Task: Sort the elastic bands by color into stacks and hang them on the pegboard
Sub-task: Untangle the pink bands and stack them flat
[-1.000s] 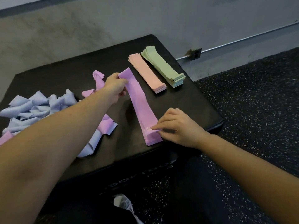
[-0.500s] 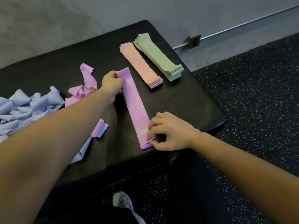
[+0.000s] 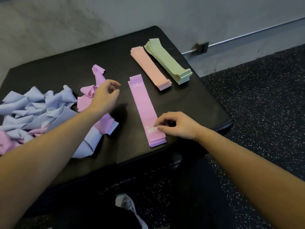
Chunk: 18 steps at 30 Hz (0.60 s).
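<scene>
At the far left of the black padded bench (image 3: pixel 54 66), a loose heap of lavender-blue bands (image 3: pixel 33 109) lies tangled with a few crumpled purple bands (image 3: pixel 97 78). They look thin, limp and light, likely to drape and twist, so each is best pinched at one end and drawn out flat. The left hand (image 3: pixel 104 96) hovers over the purple tangle, fingers loosely curled, holding nothing. Next comes the flat purple stack (image 3: pixel 145 109), printed "10 lb". The right hand (image 3: pixel 178 126) rests its curled fingertips on the stack's near end, pressing rather than gripping. Farther right lie a neat pink stack (image 3: pixel 151 67) and a green stack (image 3: pixel 168 60), side by side. No pegboard is in view.
</scene>
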### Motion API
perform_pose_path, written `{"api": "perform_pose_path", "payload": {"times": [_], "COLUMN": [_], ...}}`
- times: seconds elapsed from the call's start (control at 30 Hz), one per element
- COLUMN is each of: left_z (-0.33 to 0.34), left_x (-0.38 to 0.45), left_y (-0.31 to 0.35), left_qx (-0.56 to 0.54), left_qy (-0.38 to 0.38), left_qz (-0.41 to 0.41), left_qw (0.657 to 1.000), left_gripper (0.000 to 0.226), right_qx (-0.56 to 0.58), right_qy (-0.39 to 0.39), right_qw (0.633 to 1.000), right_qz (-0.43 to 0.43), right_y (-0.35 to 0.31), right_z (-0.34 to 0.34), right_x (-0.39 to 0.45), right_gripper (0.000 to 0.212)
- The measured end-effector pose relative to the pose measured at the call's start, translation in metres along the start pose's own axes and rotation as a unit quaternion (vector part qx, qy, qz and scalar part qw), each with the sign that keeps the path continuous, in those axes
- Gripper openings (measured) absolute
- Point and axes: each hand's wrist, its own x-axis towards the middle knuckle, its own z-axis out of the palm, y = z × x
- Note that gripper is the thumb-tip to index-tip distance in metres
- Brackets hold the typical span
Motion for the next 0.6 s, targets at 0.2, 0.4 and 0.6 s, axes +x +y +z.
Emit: {"api": "perform_pose_path", "payload": {"times": [0.2, 0.4, 0.6], "left_z": [-0.044, -0.068, -0.059], "left_x": [-0.049, -0.085, -0.105], "left_y": [-0.045, -0.087, -0.118], "left_qx": [0.109, 0.174, 0.184], "left_qy": [-0.001, 0.012, 0.013], "left_qz": [0.108, 0.122, 0.105], "left_qw": [0.988, 0.977, 0.977], "left_gripper": [0.021, 0.036, 0.047], "right_qx": [0.055, 0.047, -0.052], "right_qy": [0.036, 0.110, 0.057], "right_qw": [0.997, 0.992, 0.997], "right_qz": [0.045, 0.048, 0.015], "right_y": [-0.014, -0.033, -0.062], "right_z": [0.000, 0.014, 0.053], "right_x": [0.005, 0.019, 0.049], "right_gripper": [0.011, 0.009, 0.019]}}
